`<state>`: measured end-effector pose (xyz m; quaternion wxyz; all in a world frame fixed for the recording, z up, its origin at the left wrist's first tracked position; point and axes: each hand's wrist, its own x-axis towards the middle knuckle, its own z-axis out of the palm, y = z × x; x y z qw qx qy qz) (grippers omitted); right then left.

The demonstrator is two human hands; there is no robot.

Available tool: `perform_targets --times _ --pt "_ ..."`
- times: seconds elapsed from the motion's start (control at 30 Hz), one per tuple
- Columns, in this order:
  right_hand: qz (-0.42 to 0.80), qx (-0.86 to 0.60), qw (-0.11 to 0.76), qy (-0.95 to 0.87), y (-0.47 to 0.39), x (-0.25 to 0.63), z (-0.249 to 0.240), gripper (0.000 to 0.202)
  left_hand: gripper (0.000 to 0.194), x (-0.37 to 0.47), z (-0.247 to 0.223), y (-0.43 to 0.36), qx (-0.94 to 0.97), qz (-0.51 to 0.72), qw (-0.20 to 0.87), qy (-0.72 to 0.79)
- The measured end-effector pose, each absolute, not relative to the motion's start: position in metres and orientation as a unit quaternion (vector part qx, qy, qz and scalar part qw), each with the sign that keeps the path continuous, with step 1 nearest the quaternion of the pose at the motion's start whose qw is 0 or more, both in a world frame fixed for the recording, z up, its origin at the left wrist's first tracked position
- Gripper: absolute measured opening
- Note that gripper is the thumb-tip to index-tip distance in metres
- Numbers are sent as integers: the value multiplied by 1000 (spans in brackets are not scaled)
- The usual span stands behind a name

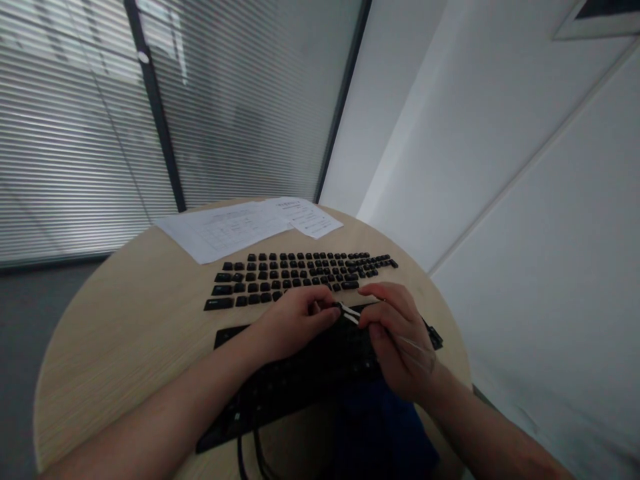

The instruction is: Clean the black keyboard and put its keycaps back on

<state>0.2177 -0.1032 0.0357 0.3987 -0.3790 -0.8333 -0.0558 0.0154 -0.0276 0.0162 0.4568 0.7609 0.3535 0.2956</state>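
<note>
Head view, the only one. Round wooden table (100, 320); dark keyboard (305, 383) on its near side, below both hands, lying at a slant. Beyond it, loose keys (263, 275) set out in rows much like a keyboard's own order, the nearest row partly behind the left hand (300, 313).

Right hand (397, 340): fingers closed around a slim tool (351, 315) with two pale prongs, tips pointing at the left fingertips. Left hand: thumb and forefinger brought together at those tips, a small dark bit between or just beside them; cannot tell whether it is gripped.

Progress, my judgement: a large share of the keys is off and sorted, so work looks well along. Whether keys are coming off or going back, one moment does not settle. Remaining count unclear; faint ridges on the keyboard may be keys in place.

Hard to make out: keyboard surface, very dark and partly under the hands and left forearm. Cable (259, 447) runs out at the bottom edge. Print on the papers (227, 230) unreadable.
</note>
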Motion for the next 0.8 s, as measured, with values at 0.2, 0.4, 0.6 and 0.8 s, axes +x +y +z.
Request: perform_targets --times 0.2,0.4,0.6,0.8 --pt "-41 -372 501 -780 -100 227 35 25 24 5 17 -16 738 310 482 357" --pt "-15 -367 380 -849 -92 231 48 30 26 0 17 -15 753 296 498 312" --pt "-48 -374 291 -879 -81 223 34 26 24 9 14 -25 805 259 456 277" --pt "-21 -398 249 -883 -78 229 31 21 26 9 11 -22 822 240 438 273"
